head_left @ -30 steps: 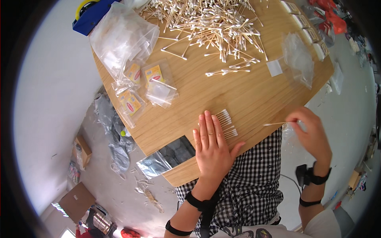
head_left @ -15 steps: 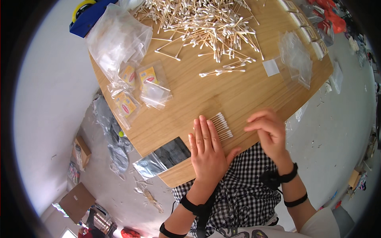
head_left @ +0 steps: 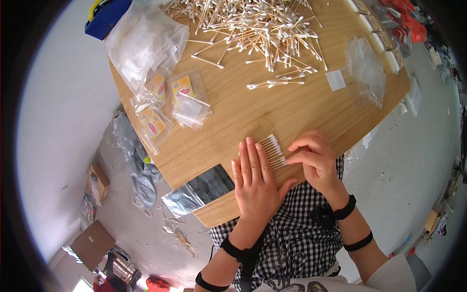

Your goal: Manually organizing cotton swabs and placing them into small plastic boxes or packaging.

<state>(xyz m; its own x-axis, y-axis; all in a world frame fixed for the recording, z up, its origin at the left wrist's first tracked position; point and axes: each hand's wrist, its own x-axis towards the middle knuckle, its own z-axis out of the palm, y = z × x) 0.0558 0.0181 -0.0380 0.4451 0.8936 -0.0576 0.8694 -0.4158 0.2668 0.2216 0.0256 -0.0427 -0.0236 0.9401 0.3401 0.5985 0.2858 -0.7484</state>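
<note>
A row of cotton swabs (head_left: pixel 274 151) lies side by side near the table's front edge. My left hand (head_left: pixel 255 187) rests flat over their left part, fingers stretched out, so only the right ends with white tips show. From the right, my right hand (head_left: pixel 317 163) comes close to those tips. Its fingers are bent but apart, with nothing visible between them; one fingertip is at the row's near end, and I cannot tell whether it touches. Left of my left hand lies a dark flat bag (head_left: pixel 211 185) with a shiny clear end.
A big loose pile of cotton swabs (head_left: pixel 272 34) covers the far middle of the wooden table (head_left: pixel 228 117). At left are clear plastic bags (head_left: pixel 146 44), small bags with yellow cards (head_left: pixel 183 86) and a blue tape dispenser (head_left: pixel 109 19). At right are a white card (head_left: pixel 335 80), a clear bag (head_left: pixel 365 70) and several small packs (head_left: pixel 383 41).
My right hand has moved left and slightly down, from apart at the right to the swab tips. My left hand stays flat on the row.
</note>
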